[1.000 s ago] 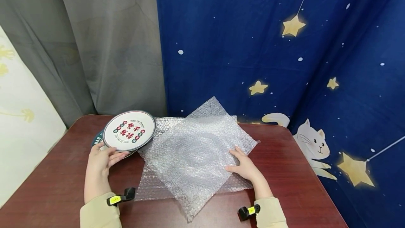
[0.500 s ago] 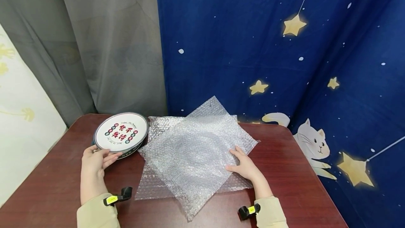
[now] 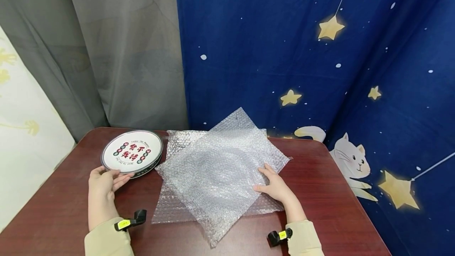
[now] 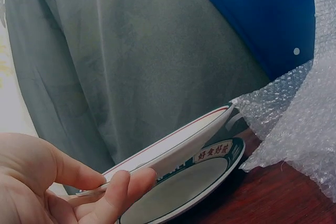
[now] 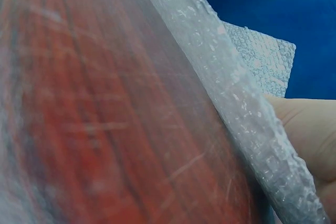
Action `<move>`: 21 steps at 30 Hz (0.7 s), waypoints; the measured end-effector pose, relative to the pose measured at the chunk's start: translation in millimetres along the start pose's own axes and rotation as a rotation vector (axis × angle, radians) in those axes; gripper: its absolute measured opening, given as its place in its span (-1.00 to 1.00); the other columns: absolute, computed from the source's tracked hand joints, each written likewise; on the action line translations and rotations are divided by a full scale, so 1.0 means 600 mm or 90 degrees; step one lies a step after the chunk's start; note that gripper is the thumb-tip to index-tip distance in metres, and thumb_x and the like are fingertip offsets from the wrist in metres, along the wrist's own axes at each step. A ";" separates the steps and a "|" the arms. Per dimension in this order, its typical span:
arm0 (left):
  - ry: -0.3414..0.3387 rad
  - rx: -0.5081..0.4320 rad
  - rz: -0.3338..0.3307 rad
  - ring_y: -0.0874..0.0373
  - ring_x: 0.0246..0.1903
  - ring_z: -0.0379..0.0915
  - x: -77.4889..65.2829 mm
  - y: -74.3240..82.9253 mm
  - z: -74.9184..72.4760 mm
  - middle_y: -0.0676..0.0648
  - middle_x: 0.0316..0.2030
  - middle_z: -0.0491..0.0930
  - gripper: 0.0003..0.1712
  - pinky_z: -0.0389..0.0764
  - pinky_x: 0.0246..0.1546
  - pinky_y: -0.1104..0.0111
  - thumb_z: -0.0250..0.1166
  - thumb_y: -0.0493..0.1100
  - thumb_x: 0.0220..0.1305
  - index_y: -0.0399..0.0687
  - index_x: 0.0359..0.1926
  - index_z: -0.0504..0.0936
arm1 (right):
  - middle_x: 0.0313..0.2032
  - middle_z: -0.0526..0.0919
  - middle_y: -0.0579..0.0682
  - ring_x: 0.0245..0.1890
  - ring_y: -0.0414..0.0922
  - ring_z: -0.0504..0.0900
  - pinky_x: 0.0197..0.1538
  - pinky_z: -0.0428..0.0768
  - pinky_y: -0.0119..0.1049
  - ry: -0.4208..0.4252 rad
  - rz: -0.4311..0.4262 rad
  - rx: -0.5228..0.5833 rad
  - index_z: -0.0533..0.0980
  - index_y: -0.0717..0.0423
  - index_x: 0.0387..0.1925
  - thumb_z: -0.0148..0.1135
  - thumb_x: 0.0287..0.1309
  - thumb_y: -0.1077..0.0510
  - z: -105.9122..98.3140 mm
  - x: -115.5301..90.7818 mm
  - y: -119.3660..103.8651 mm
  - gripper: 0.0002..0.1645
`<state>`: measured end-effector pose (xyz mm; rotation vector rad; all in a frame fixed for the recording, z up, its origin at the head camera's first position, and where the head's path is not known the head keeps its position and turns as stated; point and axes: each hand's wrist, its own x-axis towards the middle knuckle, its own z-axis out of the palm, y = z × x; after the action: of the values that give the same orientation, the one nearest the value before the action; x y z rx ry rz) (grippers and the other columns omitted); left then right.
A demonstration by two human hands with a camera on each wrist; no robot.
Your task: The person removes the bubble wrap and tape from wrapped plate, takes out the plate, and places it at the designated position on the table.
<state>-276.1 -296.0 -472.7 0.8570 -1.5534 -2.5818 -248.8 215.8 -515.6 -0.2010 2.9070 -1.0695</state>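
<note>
A white oval plate (image 3: pixel 132 151) with red characters and a dark rim sits at the table's far left. My left hand (image 3: pixel 103 181) pinches its near edge between thumb and fingers. In the left wrist view the plate tilts above a second plate (image 4: pixel 181 195), which has a green patterned rim and lies on the table, mostly covered. My right hand (image 3: pixel 274 187) rests with spread fingers on the right edge of a bubble wrap sheet (image 3: pixel 217 192). A low bulge with round ridges shows under this sheet; what makes it is hidden.
Another bubble wrap sheet (image 3: pixel 174 206) lies beneath the first, turned at an angle to it. Both spread over the middle of the dark red table (image 3: pixel 185 240). A grey curtain (image 3: pixel 142 70) and a blue star-printed curtain (image 3: pixel 256 50) hang behind the table's far edge.
My left hand has moved left and slightly nearer with the white plate, lowering it over the green-rimmed plate. The right hand and the bubble wrap have stayed put.
</note>
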 end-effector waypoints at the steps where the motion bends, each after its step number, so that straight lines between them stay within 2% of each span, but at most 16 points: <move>1: 0.003 -0.001 0.000 -0.03 -0.55 0.66 0.001 0.000 -0.001 -0.03 -0.54 0.53 -0.11 0.66 -0.41 0.24 -0.07 -0.42 0.38 0.09 0.51 -0.36 | 0.39 0.09 0.31 0.40 0.23 0.01 0.28 0.13 0.23 0.000 -0.001 0.000 0.34 0.23 0.30 0.48 -0.05 -0.07 0.000 0.000 0.000 -0.07; 12: 0.018 0.019 0.011 -0.02 -0.54 0.66 0.007 -0.005 -0.003 -0.05 -0.49 0.49 -0.09 0.66 -0.38 0.22 -0.06 -0.43 0.37 0.02 0.49 -0.42 | 0.40 0.07 0.31 0.40 0.22 0.00 0.29 0.12 0.22 0.000 -0.001 -0.002 0.34 0.23 0.30 0.48 -0.05 -0.07 0.000 0.000 0.001 -0.07; 15: 0.020 0.027 0.014 -0.02 -0.53 0.66 0.007 -0.006 -0.004 -0.16 -0.29 0.46 -0.09 0.66 -0.37 0.23 -0.07 -0.42 0.38 0.00 0.49 -0.45 | 0.40 0.07 0.31 0.40 0.21 -0.01 0.30 0.12 0.22 0.001 -0.001 -0.003 0.34 0.23 0.31 0.48 -0.05 -0.07 0.000 -0.001 0.000 -0.07; 18: 0.019 0.032 0.017 -0.02 -0.53 0.66 0.009 -0.007 -0.004 -0.29 -0.06 0.31 -0.09 0.66 -0.37 0.23 -0.08 -0.42 0.38 -0.02 0.48 -0.47 | 0.40 0.07 0.30 0.40 0.21 0.00 0.29 0.13 0.22 0.001 0.001 -0.004 0.34 0.22 0.31 0.48 -0.05 -0.08 -0.001 -0.002 -0.001 -0.07; 21: 0.016 0.034 0.021 -0.01 -0.53 0.66 0.012 -0.009 -0.005 -0.32 0.04 0.22 -0.09 0.65 -0.36 0.23 -0.08 -0.42 0.38 -0.03 0.48 -0.49 | 0.40 0.07 0.31 0.40 0.22 0.00 0.29 0.14 0.23 0.000 0.001 -0.005 0.35 0.22 0.30 0.47 -0.05 -0.08 -0.001 -0.003 -0.002 -0.07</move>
<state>-279.3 -297.7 -481.3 0.8570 -1.6227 -2.5070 -247.0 215.7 -514.5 -0.1985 2.9104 -1.0588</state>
